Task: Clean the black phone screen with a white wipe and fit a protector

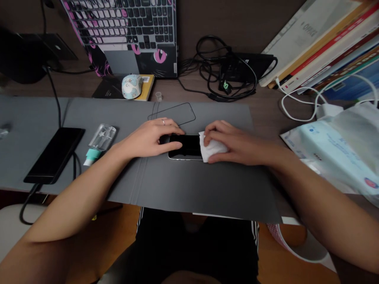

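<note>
A smartphone [187,147] lies face up on the grey desk mat [189,181], its dark screen toward me. My left hand [151,137] steadies its left end, with the fingers at the far edge and the thumb over the screen. In my right hand [226,142] is a folded white tissue [209,149], pressed onto the phone's right end and hiding that part. Just beyond the phone lies a thin black-rimmed screen protector [173,111]. Left of my left hand rests a clear spray bottle [102,138] with a mint-green neck.
A second phone [55,156] with a cable lies at left. Farther back are a patterned mouse [132,86], a laptop [127,39] and tangled black cables [213,85]. Books [319,51], a white cable [291,116] and a pack of tissues [337,150] in plastic occupy the right.
</note>
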Demonstrator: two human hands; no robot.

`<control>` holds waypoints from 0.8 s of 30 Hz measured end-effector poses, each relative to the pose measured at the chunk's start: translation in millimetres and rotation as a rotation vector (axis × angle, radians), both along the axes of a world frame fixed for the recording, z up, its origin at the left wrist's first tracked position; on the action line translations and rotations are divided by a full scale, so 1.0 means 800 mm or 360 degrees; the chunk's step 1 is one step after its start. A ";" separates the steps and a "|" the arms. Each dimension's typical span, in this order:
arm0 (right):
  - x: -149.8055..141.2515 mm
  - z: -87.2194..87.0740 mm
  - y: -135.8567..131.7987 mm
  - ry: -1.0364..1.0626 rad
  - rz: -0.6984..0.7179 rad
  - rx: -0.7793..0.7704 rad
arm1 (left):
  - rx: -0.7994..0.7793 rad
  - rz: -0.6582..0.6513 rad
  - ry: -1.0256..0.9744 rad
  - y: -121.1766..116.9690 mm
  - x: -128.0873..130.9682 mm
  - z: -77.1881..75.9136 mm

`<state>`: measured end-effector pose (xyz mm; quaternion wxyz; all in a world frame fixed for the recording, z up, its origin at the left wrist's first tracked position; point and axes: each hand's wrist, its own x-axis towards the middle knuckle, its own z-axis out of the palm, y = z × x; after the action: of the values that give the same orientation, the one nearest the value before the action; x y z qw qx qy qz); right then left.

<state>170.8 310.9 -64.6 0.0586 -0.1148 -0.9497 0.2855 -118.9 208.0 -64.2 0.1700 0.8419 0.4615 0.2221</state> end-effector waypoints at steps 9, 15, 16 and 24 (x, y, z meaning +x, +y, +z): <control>-0.002 0.004 -0.004 -0.0005 0.0106 0.0136 | 0.0028 0.0005 -0.0004 0.000 0.001 0.000; -0.015 -0.001 -0.025 0.0105 0.0199 0.0386 | 0.0023 0.0004 0.0001 0.001 -0.001 -0.002; -0.016 -0.002 -0.028 0.0123 0.0245 0.0399 | 0.0024 0.0005 0.0000 0.001 -0.001 -0.001; -0.023 -0.010 -0.028 0.0221 0.0232 0.0535 | 0.0057 0.0005 0.0023 0.003 -0.001 -0.002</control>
<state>152.5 288.2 -72.8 0.1214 -0.0144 -0.9835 0.1337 -119.9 210.2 -65.4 0.1512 0.8457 0.4599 0.2245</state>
